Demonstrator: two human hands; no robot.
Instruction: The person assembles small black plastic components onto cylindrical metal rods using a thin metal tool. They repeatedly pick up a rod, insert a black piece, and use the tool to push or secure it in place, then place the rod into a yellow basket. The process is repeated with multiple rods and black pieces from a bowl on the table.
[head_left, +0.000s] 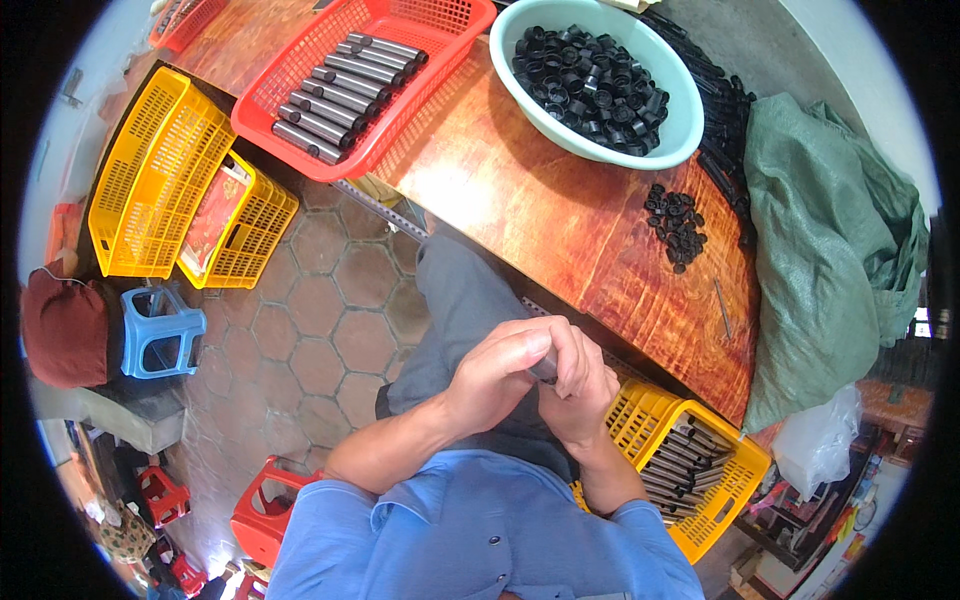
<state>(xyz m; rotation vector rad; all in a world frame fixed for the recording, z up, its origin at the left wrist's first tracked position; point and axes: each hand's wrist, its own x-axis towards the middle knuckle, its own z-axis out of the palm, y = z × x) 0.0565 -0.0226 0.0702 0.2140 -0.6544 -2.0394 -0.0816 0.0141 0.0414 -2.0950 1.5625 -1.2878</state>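
Note:
Above my lap, my left hand (495, 367) and my right hand (577, 382) meet around a dark cylindrical piece (545, 366), mostly hidden by the fingers. Metal tubes with black end pieces (337, 97) lie in rows in a red plastic basket (360, 169) at the upper left of the table. A pale green basin (592, 150) holds many black plastic caps (592, 90). Small black parts (675, 225) form a pile on the wooden table (525, 217), with a thin metal rod (721, 307) near them. More tubes (686, 469) lie in a yellow crate (739, 499) beside my right forearm.
A green woven sack (817, 247) rests at the table's right end, beside long black parts (705, 82). Yellow crates (161, 172) and a blue stool (163, 334) are at the left. A red stool (262, 510) stands at the lower left, near my elbow.

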